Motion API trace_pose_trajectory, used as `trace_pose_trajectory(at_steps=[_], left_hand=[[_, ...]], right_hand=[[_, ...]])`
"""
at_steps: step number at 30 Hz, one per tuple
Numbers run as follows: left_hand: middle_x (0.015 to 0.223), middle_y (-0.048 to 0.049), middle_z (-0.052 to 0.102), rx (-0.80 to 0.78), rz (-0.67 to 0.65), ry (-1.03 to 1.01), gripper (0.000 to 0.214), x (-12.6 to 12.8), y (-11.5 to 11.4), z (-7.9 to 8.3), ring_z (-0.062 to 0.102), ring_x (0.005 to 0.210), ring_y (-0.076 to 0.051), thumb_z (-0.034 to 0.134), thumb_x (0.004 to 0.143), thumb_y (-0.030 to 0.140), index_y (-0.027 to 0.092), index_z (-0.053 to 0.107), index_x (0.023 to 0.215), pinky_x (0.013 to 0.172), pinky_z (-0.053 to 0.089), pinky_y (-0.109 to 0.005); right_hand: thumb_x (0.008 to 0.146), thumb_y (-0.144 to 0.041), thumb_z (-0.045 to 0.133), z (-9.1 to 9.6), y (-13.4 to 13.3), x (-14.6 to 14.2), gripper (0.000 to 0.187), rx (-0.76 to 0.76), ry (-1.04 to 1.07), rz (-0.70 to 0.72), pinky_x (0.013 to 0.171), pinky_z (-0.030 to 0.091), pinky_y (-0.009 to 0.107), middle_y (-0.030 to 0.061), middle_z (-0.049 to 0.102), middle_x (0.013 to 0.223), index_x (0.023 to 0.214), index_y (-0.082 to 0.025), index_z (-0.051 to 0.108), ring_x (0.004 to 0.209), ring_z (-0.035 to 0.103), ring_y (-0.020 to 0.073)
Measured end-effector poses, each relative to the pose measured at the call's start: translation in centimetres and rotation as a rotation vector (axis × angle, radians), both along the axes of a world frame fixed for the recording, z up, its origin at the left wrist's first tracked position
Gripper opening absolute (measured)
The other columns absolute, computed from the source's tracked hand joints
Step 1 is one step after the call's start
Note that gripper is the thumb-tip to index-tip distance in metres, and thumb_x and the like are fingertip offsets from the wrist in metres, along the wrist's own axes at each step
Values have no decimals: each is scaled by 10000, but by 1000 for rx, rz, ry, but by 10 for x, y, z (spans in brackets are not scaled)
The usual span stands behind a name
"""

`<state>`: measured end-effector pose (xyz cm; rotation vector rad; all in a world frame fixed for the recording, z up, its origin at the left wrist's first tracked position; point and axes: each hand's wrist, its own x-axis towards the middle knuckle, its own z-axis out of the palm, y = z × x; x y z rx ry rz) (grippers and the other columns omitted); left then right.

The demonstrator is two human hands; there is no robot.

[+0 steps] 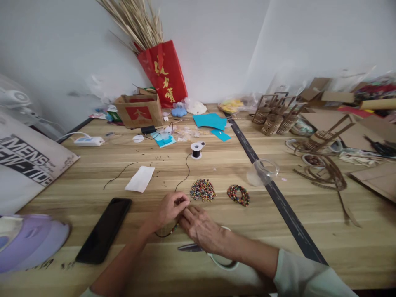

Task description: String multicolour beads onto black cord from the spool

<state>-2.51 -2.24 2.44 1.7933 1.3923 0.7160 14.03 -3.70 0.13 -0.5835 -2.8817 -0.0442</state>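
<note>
My left hand (171, 209) is closed in a pinch at the black cord (187, 167), which runs down to it from a white spool (196, 151). Fingertips almost meeting the left ones, my right hand (201, 227) is closed too. A few small colored beads (175, 227) sit on a stretch of cord that loops below the left hand and runs up under the right fingers. Just beyond the hands lies a pile of loose multicolored beads (202, 190). A coiled beaded strand (238, 195) rests to its right. Scissors (189, 247) lie partly hidden under my right wrist.
On the left are a black phone (104, 230), a white paper (140, 179) and a purple-and-white object (34, 243). A clear plastic container (262, 171) stands right of the beads. Small woven baskets (272, 121) and a red bag (163, 74) stand farther back.
</note>
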Motion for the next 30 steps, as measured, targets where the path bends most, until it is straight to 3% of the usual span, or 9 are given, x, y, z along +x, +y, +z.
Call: trace_pose_trajectory(at_steps=[10,17,30], left_hand=[[739,-12,619,-90,-41,-148,206,6,-1,-17,559,738,-163,531,842,330,158,589,744,715,450,-259],[683,4,559,-156,12,-221,231,7,2,-15,512,692,-155,552,819,363,160,563,710,669,425,-254],[689,-1,572,-206,-36,-180,217,16,4,-8,522,697,-163,526,795,368,167,556,716,669,433,-253]], right_hand=[[861,-122,610,-6,-2,-3,229,39,-4,52,911,475,410,194,651,1077,1079,-57,588,1016,593,287],[879,-129,578,-1,1,-5,222,62,-7,44,873,521,404,216,639,1098,1084,-44,594,1017,607,287],[834,-128,617,5,-2,-7,243,14,-108,109,833,501,413,224,671,1042,1052,-22,608,957,620,304]])
